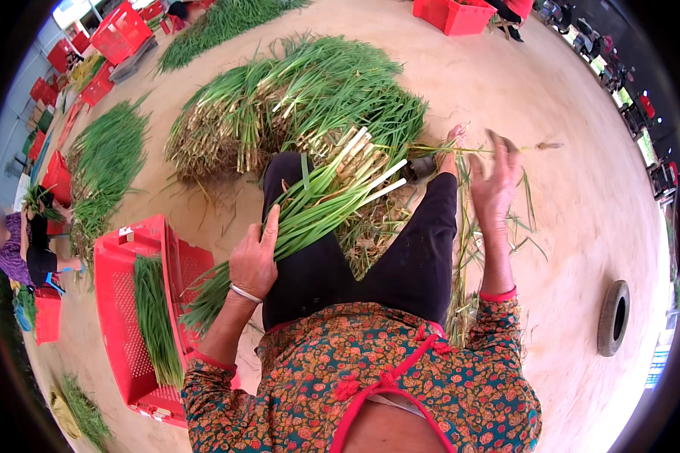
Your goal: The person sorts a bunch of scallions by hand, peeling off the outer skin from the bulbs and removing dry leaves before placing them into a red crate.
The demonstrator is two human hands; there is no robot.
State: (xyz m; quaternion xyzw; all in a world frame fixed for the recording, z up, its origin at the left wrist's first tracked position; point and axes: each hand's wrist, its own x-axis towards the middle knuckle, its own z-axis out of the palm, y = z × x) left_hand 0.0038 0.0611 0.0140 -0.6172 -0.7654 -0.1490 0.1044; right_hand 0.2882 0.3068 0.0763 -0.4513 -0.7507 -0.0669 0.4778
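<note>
My left hand (254, 259) is closed round the leafy part of a bundle of green garlic (310, 200), which lies across my thighs. Its white stems point away to the upper right and its leaves trail down past my left wrist. Off to the right, my right hand (496, 185) is raised with its fingers spread and somewhat blurred. A thin yellowish stalk with a brown tip (548, 145) shows just beyond these fingers, apparently loose. In front of my knees lies a large heap of green garlic (332, 79), its roots brown with soil.
A red plastic crate (113, 260) holding trimmed greens stands at my left. More piles of greens (113, 155) lie beyond it, near other red crates (121, 32). Leaf scraps litter the floor around my feet. A tire (613, 318) is at the right; a person (23, 241) sits far left.
</note>
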